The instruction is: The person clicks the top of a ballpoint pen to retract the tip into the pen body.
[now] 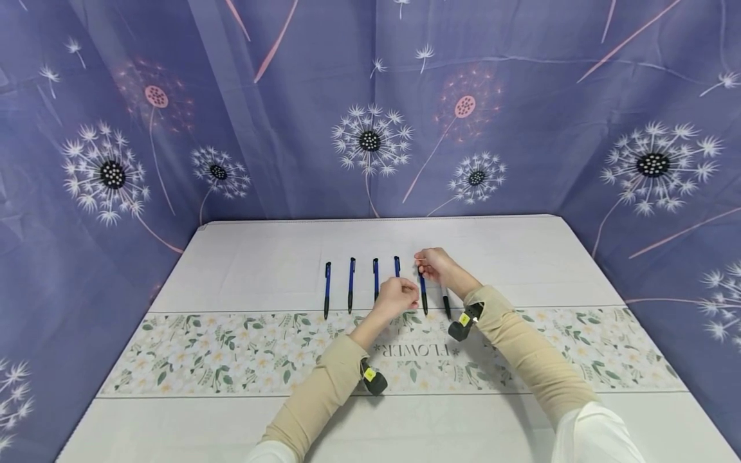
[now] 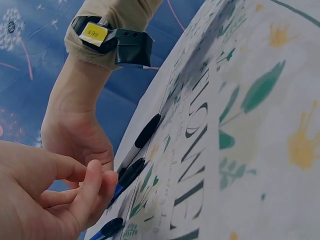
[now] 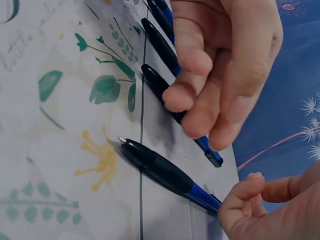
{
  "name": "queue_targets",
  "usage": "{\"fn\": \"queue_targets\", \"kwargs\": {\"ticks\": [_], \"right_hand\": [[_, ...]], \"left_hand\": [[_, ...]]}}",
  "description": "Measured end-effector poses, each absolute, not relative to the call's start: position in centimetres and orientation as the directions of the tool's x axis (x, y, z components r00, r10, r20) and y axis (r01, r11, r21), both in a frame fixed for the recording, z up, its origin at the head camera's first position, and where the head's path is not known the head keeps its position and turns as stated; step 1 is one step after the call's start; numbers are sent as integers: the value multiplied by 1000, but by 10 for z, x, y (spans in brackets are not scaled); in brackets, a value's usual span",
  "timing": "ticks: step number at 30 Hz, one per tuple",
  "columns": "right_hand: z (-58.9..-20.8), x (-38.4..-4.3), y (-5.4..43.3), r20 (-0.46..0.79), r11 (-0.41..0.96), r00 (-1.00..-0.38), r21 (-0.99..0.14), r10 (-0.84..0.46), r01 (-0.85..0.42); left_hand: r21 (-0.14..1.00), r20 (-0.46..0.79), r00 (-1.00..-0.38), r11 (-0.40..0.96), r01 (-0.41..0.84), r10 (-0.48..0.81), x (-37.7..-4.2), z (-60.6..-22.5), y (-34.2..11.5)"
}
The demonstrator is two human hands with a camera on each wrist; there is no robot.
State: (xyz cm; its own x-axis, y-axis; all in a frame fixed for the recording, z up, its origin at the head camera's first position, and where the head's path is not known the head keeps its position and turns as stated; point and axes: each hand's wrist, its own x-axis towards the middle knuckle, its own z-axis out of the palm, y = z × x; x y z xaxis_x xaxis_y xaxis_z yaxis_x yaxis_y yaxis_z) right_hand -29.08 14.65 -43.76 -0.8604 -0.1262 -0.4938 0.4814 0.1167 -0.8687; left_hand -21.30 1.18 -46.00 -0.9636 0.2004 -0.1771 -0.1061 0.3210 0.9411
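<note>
Blue click pens with black grips lie side by side across the table, among them a pen [image 1: 327,289] at the far left. My right hand [image 1: 435,262] pinches the upper end of a blue pen [image 1: 424,297] near the right of the row; in the right wrist view its metal tip [image 3: 122,141] sticks out of the black grip. Left of it, my left hand [image 1: 396,296] hovers over another blue pen [image 1: 397,264], fingers loosely bent and holding nothing. Beside my right wrist lies a white-barrelled pen [image 1: 446,306] with a black grip, partly hidden by the hand.
The white table cover [image 1: 243,257] bears a floral band [image 1: 231,354] with printed lettering, just below the pens' tips. A blue dandelion-print curtain [image 1: 289,141] encloses the back and sides. Each wrist wears a black camera [image 1: 375,383].
</note>
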Motion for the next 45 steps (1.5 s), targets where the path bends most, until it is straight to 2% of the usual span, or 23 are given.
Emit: {"fn": "queue_targets", "kwargs": {"ticks": [7, 14, 18, 27, 45], "right_hand": [[-441, -289, 150, -482, 155, -869, -872, -111, 464], [-441, -287, 150, -365, 281, -926, -903, -100, 325], [-442, -288, 149, -336, 340, -936, -897, -105, 284], [-443, -286, 150, -285, 481, -955, -851, -88, 210], [-443, -282, 156, -295, 552, -946, -815, -135, 176]], "left_hand": [[915, -115, -971, 404, -20, 212, -210, -460, 17], [876, -72, -976, 481, 36, 205, -210, -458, 23], [853, -46, -980, 518, 61, 192, -212, -459, 26], [809, -46, -980, 583, 79, 196, -210, -460, 32], [756, -47, -986, 650, 70, 161, -212, -465, 38]]}}
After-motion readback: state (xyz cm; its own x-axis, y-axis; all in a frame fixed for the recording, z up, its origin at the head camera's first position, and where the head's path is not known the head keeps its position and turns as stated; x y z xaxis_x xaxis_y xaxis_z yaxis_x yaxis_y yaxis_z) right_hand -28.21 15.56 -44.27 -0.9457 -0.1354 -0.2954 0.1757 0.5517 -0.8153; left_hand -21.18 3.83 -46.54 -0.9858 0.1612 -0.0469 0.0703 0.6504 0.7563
